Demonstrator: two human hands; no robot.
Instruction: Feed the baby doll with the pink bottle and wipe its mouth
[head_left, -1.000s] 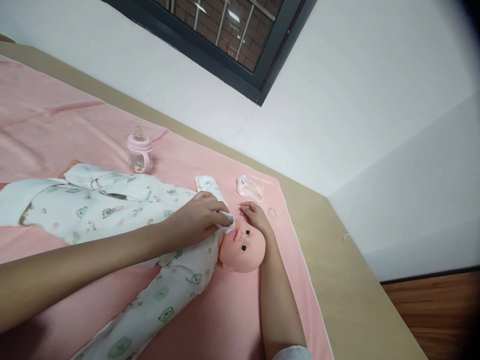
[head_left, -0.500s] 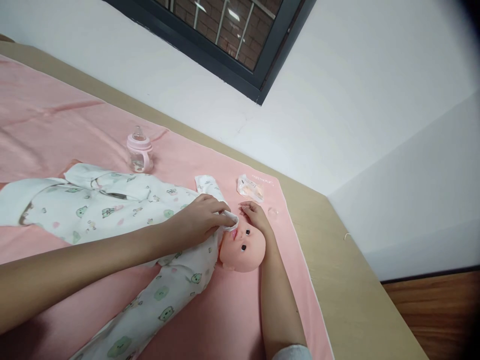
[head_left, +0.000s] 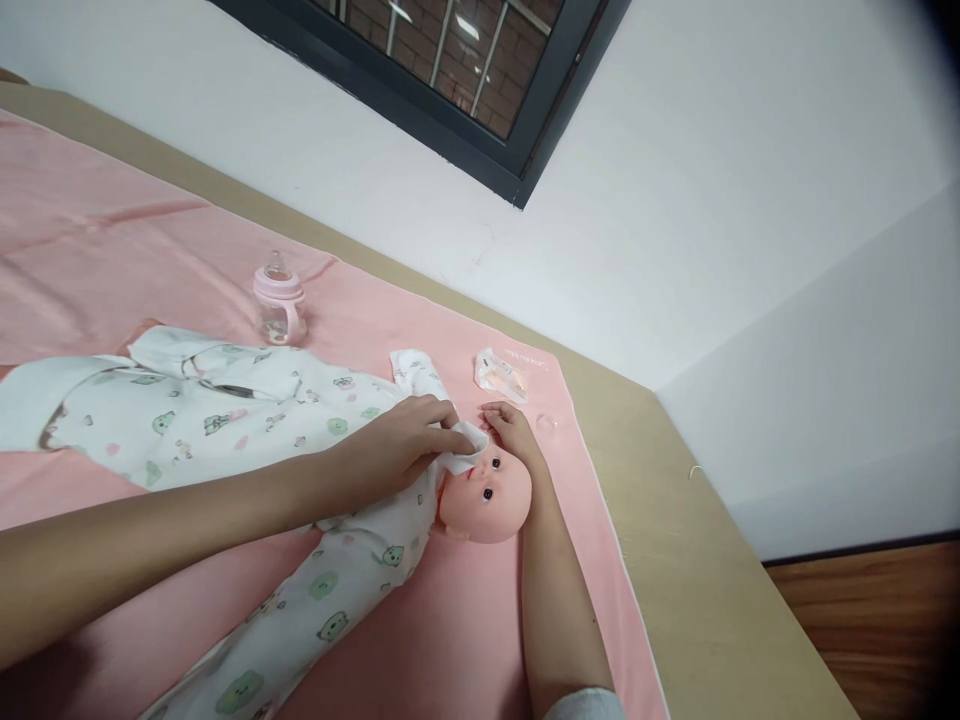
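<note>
A baby doll lies on its back, its bald head to the right, dressed in a white outfit with green animal prints. My left hand is closed on a white wipe, pinched between thumb and fingers. The wipe rests over the doll's mouth and chin. My right hand lies beside the top side of the doll's head, fingers stretched toward the left and empty. Its forearm passes around the crown of the head. Part of the doll's lower face is hidden by the wipe.
A pink baby bottle with a handle stands behind the doll's body. Near my right hand lie a small clear packet and a clear round piece. A pink blanket covers the wooden table, which meets a white wall under a window.
My left hand has shifted the wipe slightly right and up the doll's face, and more of the wipe shows, covering the mouth. My right hand stays in place.
</note>
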